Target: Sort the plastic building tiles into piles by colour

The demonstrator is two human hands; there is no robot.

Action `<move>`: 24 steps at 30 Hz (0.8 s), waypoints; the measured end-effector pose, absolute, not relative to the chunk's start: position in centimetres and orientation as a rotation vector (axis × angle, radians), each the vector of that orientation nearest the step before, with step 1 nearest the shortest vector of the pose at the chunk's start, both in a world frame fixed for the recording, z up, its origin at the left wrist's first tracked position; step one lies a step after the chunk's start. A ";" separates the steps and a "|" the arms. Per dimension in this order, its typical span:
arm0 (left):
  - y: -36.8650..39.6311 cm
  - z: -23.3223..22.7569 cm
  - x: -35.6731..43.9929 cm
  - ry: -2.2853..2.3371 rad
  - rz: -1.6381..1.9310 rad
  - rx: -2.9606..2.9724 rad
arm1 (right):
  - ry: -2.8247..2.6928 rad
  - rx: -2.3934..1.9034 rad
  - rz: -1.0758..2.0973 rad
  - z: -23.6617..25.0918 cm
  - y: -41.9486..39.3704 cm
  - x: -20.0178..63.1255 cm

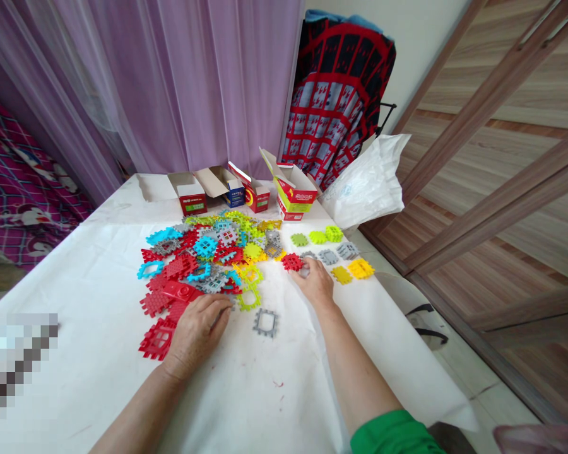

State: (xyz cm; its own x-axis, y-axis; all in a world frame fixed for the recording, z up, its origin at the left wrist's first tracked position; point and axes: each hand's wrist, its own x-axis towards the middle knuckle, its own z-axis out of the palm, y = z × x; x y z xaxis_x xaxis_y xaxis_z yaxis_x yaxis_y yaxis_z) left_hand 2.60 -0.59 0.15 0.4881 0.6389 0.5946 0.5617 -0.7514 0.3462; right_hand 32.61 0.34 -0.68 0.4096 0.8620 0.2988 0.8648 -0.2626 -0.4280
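1. Left hand [196, 331] lies palm-down, fingers loosely spread, on the near edge of the heap of interlocking plastic tiles [203, 261]; fingertips touch a lime frame tile [248, 297]; nothing clearly pinched.
2. Right hand [316, 284] is at approx 1 o'clock from the left; fingers curled down onto a grey tile [305, 272], just beside a red tile [292, 261]; can't tell if it's gripped or only pressed.
3. Sorted small stacks sit at 1–2 o'clock of the right hand: green tiles [318, 237], grey stacks [337, 253], yellow stacks [353, 271]; a lone grey frame tile [266, 322] lies between the wrists at 6 o'clock of the heap.
4. Open cartons [246, 192] stand at 12 o'clock behind the heap; a white plastic bag [369, 186] lies at 2 o'clock; all on the white-covered tabletop [89, 296].
5. Risks, my guess: the yellow stacks are near the right tabletop edge, so a forearm sweep could knock them to the floor; the cover may drag under the palms & topple stacks; the left palm could scatter loose heap tiles.
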 end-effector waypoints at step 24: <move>-0.3 2.4 -0.5 1.382 1.314 2.544 | -1.340 -2.001 0.060 -2.3 0.3 34.0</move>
State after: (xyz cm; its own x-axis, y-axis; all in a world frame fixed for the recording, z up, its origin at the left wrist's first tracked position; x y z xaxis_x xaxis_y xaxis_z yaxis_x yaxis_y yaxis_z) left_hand -0.46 -0.27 2.37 0.2806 0.6799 0.6775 0.7108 -0.6216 0.3294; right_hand 34.00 0.27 -2.26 0.4595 0.8222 0.3360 0.7889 -0.2041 -0.5796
